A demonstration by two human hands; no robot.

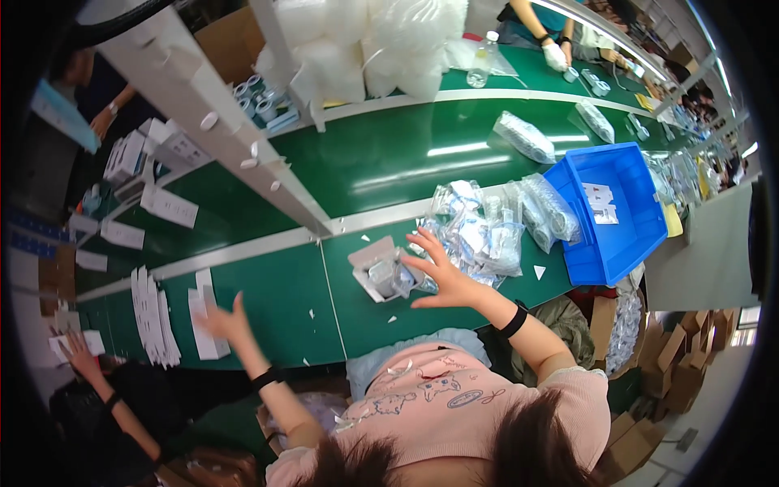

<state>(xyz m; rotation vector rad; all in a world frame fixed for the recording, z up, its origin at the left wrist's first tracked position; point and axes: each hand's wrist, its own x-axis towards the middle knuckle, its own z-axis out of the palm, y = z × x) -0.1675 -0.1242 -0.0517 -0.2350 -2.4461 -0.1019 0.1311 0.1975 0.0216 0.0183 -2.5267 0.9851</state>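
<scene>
My right hand (446, 280) is open, its fingers spread beside a small open white carton (363, 261). Inside that carton sits a clear-wrapped item (380, 273). Just beyond the same hand lies a heap of clear bags with white and blue contents (479, 231). My left hand (223, 322), blurred by motion, reaches over a narrow white box (213, 347) on the green bench. Its thumb stands apart from the fingers; whether the fingertips touch the box is unclear. Left of it lies a row of flat white cartons (152, 321).
A blue bin (604, 252) with a white sheet inside stands at the right, next to bubble-wrapped packs (545, 207). A green conveyor (365, 162) runs behind a metal rail, with a slanted metal post (243, 138) at left. Another person's hand (77, 351) shows at far left.
</scene>
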